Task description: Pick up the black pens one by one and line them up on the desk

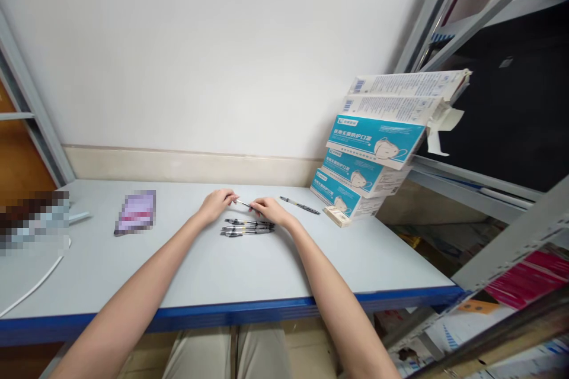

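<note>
Between my two hands is a slim pen (243,203), raised above the table behind a group of other pens. My left hand (219,202) pinches its left end, and my right hand (268,210) pinches the right end. Just in front of them, several clear-barrelled pens with dark parts (246,227) lie side by side, pointing left to right. The right ends of these pens reach close under my right hand. A single dark pen (299,205) rests apart, to the right of my right hand, lying at a slant.
Blue-and-white mask boxes (373,142) are stacked at the table's back right, with a small cream box (336,216) before them. A blurred purple item (136,211) lies left, near a white cable (38,285). Metal shelving (480,189) stands right of the blue-edged table (200,272).
</note>
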Available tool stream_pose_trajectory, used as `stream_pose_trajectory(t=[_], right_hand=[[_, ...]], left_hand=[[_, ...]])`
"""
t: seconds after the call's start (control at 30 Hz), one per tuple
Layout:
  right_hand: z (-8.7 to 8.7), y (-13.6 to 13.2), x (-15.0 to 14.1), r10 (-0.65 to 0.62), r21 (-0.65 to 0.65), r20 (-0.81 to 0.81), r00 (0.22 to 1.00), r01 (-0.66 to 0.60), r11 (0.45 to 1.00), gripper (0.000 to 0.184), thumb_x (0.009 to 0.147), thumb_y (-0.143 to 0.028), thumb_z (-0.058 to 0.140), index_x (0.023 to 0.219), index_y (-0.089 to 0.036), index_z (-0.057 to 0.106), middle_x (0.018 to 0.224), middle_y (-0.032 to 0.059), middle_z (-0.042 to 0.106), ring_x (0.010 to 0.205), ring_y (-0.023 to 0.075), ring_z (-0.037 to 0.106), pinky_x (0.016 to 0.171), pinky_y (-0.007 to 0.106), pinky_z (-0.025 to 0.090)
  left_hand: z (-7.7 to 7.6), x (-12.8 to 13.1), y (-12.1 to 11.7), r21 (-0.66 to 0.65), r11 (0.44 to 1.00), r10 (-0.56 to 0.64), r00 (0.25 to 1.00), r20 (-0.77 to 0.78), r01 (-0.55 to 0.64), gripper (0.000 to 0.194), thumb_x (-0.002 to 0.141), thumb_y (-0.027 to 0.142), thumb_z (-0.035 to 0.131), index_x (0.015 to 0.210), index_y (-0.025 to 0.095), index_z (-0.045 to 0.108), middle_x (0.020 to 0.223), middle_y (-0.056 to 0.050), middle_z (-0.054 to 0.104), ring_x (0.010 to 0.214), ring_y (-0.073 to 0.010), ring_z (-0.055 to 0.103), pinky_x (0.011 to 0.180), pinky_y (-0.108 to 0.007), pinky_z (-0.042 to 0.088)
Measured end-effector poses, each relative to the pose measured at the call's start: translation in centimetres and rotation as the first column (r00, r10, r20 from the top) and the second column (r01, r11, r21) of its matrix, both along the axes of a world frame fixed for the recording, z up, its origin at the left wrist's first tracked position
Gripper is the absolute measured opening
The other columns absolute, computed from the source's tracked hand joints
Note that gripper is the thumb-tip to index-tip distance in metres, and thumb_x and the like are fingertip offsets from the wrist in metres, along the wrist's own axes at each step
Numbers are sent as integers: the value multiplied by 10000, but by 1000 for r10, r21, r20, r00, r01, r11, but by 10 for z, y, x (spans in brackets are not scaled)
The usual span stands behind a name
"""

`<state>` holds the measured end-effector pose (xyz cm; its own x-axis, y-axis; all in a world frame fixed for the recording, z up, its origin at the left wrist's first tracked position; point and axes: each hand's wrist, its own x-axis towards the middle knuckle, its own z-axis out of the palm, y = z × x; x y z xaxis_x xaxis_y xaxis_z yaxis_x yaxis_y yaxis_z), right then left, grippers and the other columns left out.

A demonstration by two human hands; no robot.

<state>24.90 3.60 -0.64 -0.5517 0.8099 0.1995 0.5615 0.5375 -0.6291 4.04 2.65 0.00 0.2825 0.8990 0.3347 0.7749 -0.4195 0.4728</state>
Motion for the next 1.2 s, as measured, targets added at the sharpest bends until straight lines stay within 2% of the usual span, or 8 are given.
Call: stream_pose_trajectory(t=[0.13,0.3,0.47,0.63,0.8,0.97,1.1,1.2], right_hand=[[1,0,1,-35,-199,-197,980,-5,980,435,841,-460,397,792,-99,636,513,-52,349,498,82,314,518,216,279],[3,-1,7,17,-298,-295,955,-109,948,417,767,-487,481,809,-97,622,532,-63,310,497,75,279,500,219,248],[-2,8,5,-15,-136,-216,976,-15,991,307,739,-388,520,772,-108,642,581,-17,466,573,105,409,580,239,333],[-4,13,8,-89,108,-163,983,108,988,134,671,-251,602,735,-142,648,816,53,620,772,160,525,748,278,383],[-2,7,10,-16,-54,-155,988,8,999,365,702,-340,592,1010,-145,599,868,52,630,634,122,508,663,262,411],[-3,6,7,-18,-53,-104,994,13,999,295,771,-363,455,818,-127,626,631,11,574,487,93,398,529,234,338],[-5,12,11,-93,-31,-161,983,89,996,296,765,-368,449,813,-128,616,658,14,582,503,95,409,544,234,337],[-5,12,12,-96,-20,-164,982,93,995,295,768,-374,449,823,-139,618,668,14,594,518,102,421,555,236,339]], left_hand=[[1,-1,-4,114,991,-57,995,-77,65,292,837,442,400,862,207,572,775,-14,624,712,-157,544,640,-237,353],[4,1,-10,272,940,-91,922,-376,204,266,889,364,367,840,176,550,832,-61,611,769,-179,545,694,-264,355],[6,9,-17,249,957,-17,886,-463,149,251,905,266,327,861,159,550,844,-83,627,754,-189,555,665,-274,355],[11,9,-21,132,988,-17,907,-421,79,214,846,134,366,828,176,575,802,-53,652,691,-170,570,604,-255,339],[6,7,-22,125,989,-19,907,-420,78,230,853,165,356,839,172,586,831,-55,663,725,-166,587,631,-247,361],[5,10,-14,109,994,23,927,-373,19,339,902,354,308,929,179,598,925,-69,663,837,-180,597,723,-259,403],[39,-48,-9,203,950,291,906,-308,-236,454,860,448,393,1178,139,491,1203,-115,550,1089,-204,500,918,-288,360],[72,-144,-26,244,834,551,716,-429,-496,496,848,439,405,1179,80,489,1223,-161,519,1151,-267,438,967,-377,320]])
